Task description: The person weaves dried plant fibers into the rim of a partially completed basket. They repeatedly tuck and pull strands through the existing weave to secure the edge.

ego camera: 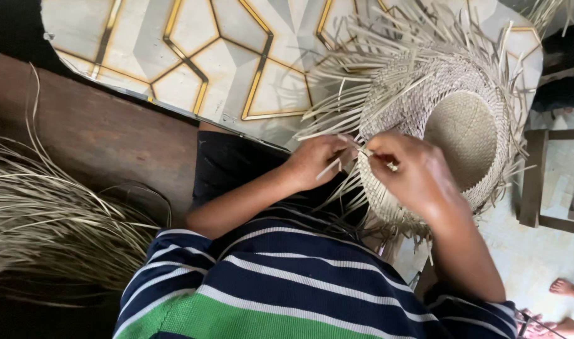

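Half-woven pale straw hat with a round crown (459,135) rests on the lap, brim edge loose, many free strands sticking outward. Left hand (315,160) pinches thin flat straw strips (329,168) at the brim. Right hand (412,172) clenched on 1 strand against the weave. Risk, as judged: a dry strand may snap if pulled hard, or slip out and loosen the row. Bundle of loose dried straw (48,220) lies on the dark wooden bench (111,138).
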